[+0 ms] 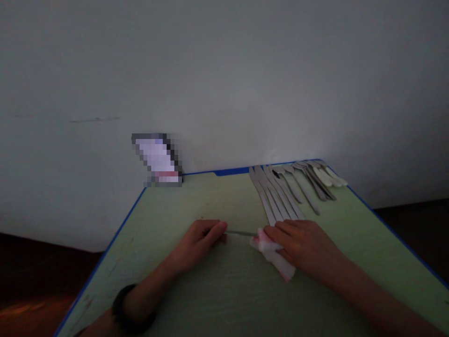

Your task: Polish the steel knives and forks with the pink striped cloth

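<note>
My left hand (206, 235) is closed on one end of a thin metal piece of cutlery (240, 232), held level above the table. Its kind cannot be made out, since both ends are covered. Around the other end my right hand (301, 241) pinches a pink and white cloth (268, 244), with a loose corner hanging below the fingers. Just beyond the right hand, several table knives (275, 196) lie side by side, their near ends partly hidden by it.
Right of the knives lie several spoons (303, 189), darker cutlery (315, 187) and pieces with white handles (331, 178). A phone with a blurred screen (156, 159) leans on the wall at the back left. The pale green table (168, 201) has a blue edge and meets the wall (224, 84).
</note>
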Tool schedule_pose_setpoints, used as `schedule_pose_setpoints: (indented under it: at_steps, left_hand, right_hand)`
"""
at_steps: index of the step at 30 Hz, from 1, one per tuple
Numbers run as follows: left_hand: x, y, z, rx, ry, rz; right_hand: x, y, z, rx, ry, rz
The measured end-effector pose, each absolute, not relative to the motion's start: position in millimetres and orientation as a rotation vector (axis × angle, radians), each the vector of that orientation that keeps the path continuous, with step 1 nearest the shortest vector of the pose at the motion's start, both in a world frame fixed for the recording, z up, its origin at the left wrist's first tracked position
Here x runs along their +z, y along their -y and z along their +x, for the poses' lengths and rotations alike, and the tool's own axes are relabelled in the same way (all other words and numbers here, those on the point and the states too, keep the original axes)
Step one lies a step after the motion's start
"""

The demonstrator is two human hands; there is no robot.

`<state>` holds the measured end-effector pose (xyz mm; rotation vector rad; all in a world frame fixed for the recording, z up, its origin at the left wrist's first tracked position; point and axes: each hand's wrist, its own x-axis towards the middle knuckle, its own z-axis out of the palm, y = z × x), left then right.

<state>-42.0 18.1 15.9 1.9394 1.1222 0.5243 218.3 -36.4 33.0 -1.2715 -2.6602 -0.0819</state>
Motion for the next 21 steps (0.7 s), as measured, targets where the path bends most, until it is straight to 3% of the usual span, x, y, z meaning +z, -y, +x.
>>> schedule_pose_setpoints:
  at_steps: [11, 21]
  left_hand:
    - [7.2, -29.9, -49.8, 0.733, -1.137, 1.571]
    - [17.2, -18.5, -42.7, 0.418, -1.034, 1.69]
  right_hand:
    - [36.3, 23.5, 242.6, 0.331, 2.555, -1.41]
    - [38.1, 33.9, 223.0, 0.39, 2.598, -1.455]
